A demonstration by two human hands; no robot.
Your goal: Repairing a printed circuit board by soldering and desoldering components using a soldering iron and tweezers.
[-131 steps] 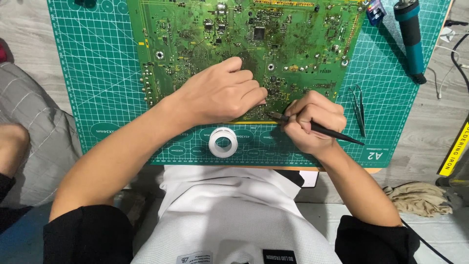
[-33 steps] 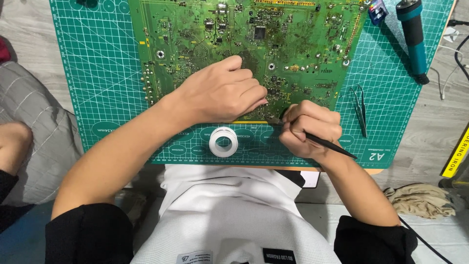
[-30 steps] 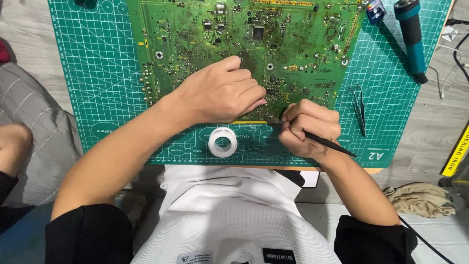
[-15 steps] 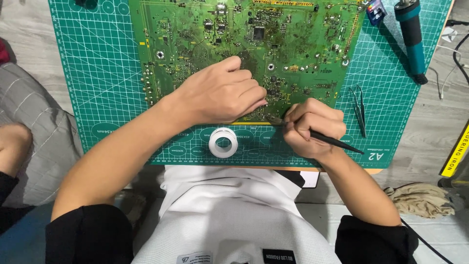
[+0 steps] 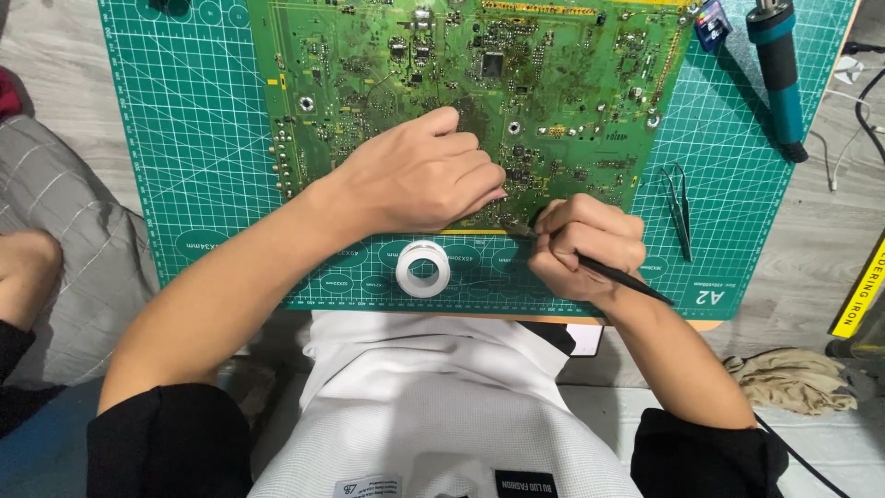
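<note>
One large green circuit board (image 5: 553, 83), crowded with small chips and solder points, lies flat on a teal gridded cutting mat (image 5: 194, 138) and fills the upper middle of the view. At 6 o'clock from the board, on the mat, sits a white roll of tape (image 5: 422, 268). At 3 o'clock lie metal tweezers (image 5: 679, 207), and at 1 o'clock a teal-handled soldering iron (image 5: 777, 69). A crumpled beige cloth (image 5: 797, 380) rests on the floor at 4 o'clock.

The left hand (image 5: 419, 175) lies palm down on the board's lower edge, fingers curled loosely and pressing it, covering part of that edge. The right hand (image 5: 585, 244), just off the board at 5 o'clock, is clenched around a thin black tool (image 5: 627, 279), its tip touching the board's lower edge beside the left fingertips.
</note>
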